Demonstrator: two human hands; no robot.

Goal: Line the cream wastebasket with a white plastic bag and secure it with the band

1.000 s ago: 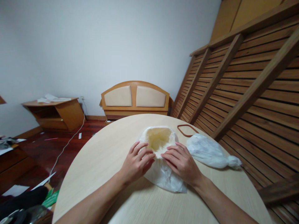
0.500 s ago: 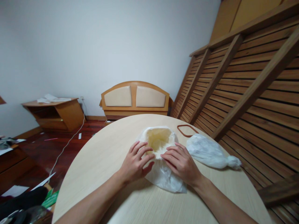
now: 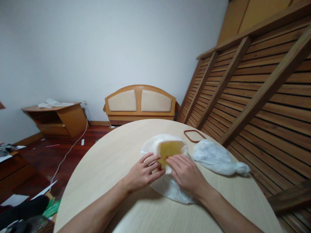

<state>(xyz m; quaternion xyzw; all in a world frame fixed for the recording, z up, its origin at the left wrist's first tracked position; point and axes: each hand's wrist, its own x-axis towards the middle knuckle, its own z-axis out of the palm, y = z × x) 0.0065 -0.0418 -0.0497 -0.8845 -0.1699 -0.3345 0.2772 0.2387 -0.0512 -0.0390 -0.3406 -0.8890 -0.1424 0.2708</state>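
A white plastic bag [image 3: 170,191] lies on the round pale wooden table [image 3: 107,161], its mouth rolled back around a yellow block [image 3: 170,149] inside. My left hand [image 3: 143,173] pinches the near left rim of the bag's mouth, fingers curled onto the plastic. My right hand [image 3: 183,171] presses on the near right rim, fingers bent and meeting the left hand's fingertips at the block's near edge.
A tied white plastic bag [image 3: 216,158] lies to the right of my hands. A reddish-brown rubber band [image 3: 193,136] lies behind it. A slatted wooden frame [image 3: 255,97] leans at the table's right. A wooden headboard [image 3: 140,103] and a low cabinet [image 3: 55,118] stand by the wall.
Both hands drew closer together at the bag's near rim. The bag's mouth has been pulled down and flatter, so the yellow block shows more plainly.
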